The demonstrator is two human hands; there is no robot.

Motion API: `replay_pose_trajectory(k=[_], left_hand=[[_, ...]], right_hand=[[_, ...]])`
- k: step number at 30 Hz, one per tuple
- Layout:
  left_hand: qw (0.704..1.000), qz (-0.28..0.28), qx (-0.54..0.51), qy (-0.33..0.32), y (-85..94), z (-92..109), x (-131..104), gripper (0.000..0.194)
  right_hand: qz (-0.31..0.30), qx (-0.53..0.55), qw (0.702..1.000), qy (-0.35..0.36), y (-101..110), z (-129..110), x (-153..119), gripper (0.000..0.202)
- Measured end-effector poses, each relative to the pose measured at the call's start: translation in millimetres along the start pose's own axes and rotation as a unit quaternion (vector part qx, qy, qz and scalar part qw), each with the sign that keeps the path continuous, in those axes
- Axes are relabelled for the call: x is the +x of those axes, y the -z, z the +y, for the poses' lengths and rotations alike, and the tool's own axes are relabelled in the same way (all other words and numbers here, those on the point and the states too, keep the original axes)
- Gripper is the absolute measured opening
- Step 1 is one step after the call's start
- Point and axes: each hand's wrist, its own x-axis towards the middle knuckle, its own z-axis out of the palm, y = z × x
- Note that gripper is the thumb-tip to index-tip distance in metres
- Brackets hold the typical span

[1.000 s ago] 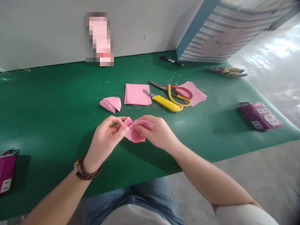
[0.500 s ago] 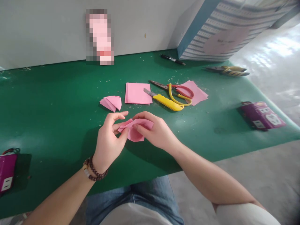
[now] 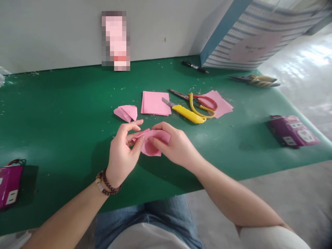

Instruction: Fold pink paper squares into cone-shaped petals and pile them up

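Observation:
A curved, partly folded piece of pink paper [image 3: 151, 147] is held between both hands above the green table [image 3: 64, 110]. My left hand [image 3: 123, 152], with beaded bracelets at the wrist, pinches its left end between thumb and fingers, the index finger raised. My right hand [image 3: 176, 145] grips the right side, thumb inside the curve. Just beyond my left hand lies a folded pink paper piece [image 3: 126, 112]. A stack of square pink sheets [image 3: 155, 103] lies beyond the held paper.
A yellow-handled knife [image 3: 188, 114] overlaps the stack's edge. Scissors [image 3: 202, 102] rest partly over more pink sheets [image 3: 221, 105]. Farther back are a pen [image 3: 194, 66], pliers [image 3: 255, 80] and a striped box [image 3: 241, 38]. Purple packs sit at right [image 3: 294, 131] and left [image 3: 10, 185].
The whole view has shifted slightly, so the table items appear a little farther right. Both hands keep their hold on the pink paper, whose curve looks slightly rounder.

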Motion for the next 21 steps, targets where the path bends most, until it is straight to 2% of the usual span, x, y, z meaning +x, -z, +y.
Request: replay_pose_trajectory(k=[3,5,10,14,17,21], left_hand=[[0.999,-0.01,0.039,-0.007,2.7,-1.1,2.2,0.016],[0.998,-0.026,0.057,-0.009,4.0,-1.6,3.5,0.016],[0.997,-0.06,0.045,-0.011,4.4,-1.5,4.8,0.018],[0.997,-0.04,-0.025,0.064,6.5,-2.2,7.5,0.035],[0.991,-0.03,-0.041,0.127,9.7,-4.1,10.6,0.037],[0.991,-0.016,-0.018,0.128,11.1,-5.0,12.1,0.029]], right_hand=[[-0.01,0.041,0.999,0.027,6.8,-0.9,2.4,0.024],[-0.023,0.051,0.998,0.021,10.9,-2.5,5.8,0.03],[-0.071,0.004,0.997,-0.007,14.5,-8.1,19.3,0.035],[-0.074,0.01,0.997,-0.011,13.7,-4.5,27.1,0.031],[-0.062,0.017,0.998,-0.016,12.4,0.9,27.4,0.029],[-0.06,0.004,0.998,-0.011,10.4,2.8,24.5,0.022]])
